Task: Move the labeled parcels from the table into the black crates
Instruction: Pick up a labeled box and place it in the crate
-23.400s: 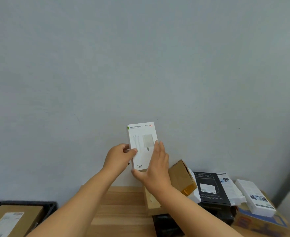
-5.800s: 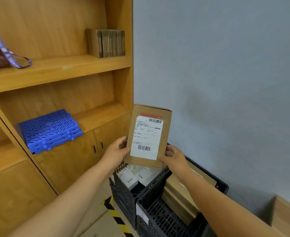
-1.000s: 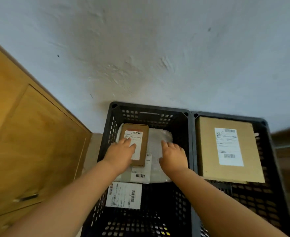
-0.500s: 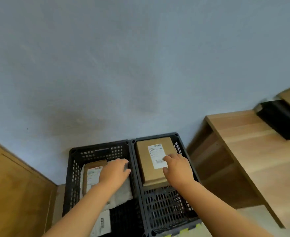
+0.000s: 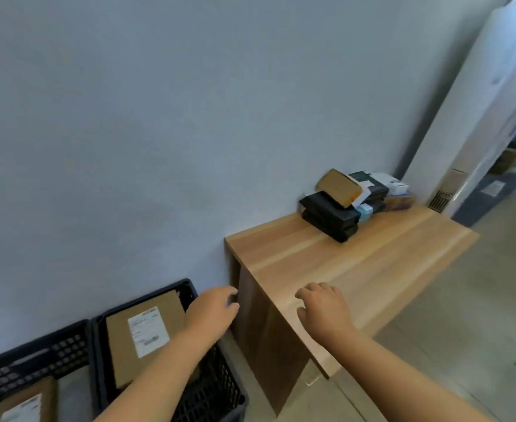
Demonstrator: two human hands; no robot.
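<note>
Fingers: both hands are empty, fingers loosely curled and gripping nothing; the left hand point(image 5: 211, 312) hangs over the gap between crate and table, the right hand point(image 5: 323, 309) hovers over the near end of the table point(image 5: 372, 263).
Change: half a second ago both hands were down in the crates, the left on the small parcel and the right on the big one; now they have let go and the view has swung toward the table.
Right crate point(image 5: 208, 391): holds the big parcel point(image 5: 141, 333), label up, lying flat.
Left crate point(image 5: 31, 360): a second labeled parcel point(image 5: 22, 406) shows at the picture's bottom edge, partly cut off.
Pile point(image 5: 351, 199): more boxes sit stacked at the table's far end against the wall, a brown box point(image 5: 339, 185) tilted on top; whether each bears a label cannot be told through the blur.
Meaning: the last drop looks finished, and the next fetch is likely from that pile, well apart from both hands.
</note>
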